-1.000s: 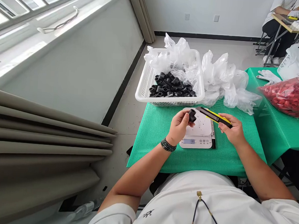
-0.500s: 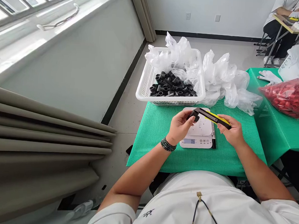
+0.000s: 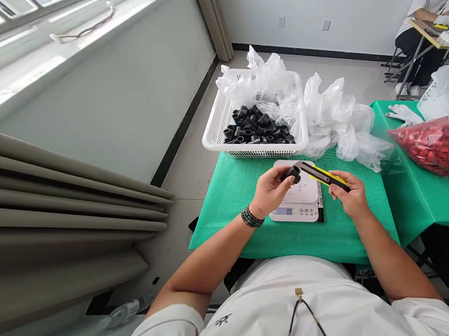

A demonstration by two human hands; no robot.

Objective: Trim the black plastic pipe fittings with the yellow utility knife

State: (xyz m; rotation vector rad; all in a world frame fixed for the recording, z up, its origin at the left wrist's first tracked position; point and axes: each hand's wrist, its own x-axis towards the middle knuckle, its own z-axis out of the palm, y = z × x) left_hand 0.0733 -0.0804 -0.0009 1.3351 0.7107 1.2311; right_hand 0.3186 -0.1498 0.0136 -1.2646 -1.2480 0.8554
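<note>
My left hand is closed around a black plastic pipe fitting, its round opening facing up and right. In my right hand is a yellow and black utility knife, blade end pointing left. The blade tip lies at or very near the rim of the fitting; whether they touch I cannot tell. Both hands hover over a white digital scale, whose display seems to read 0.0. Small dark specks lie on its plate. A black and white marker lies along the scale's right edge.
Behind the scale stands a white basket of black fittings and plastic bags. More clear bags lie to its right. A bag of red parts and a glove rest on the right table. Another person sits at the far right.
The knife has drawn back slightly to the right from the fitting, whose opening now shows more. The scale display has gone from about 0.6 to 0.0.
</note>
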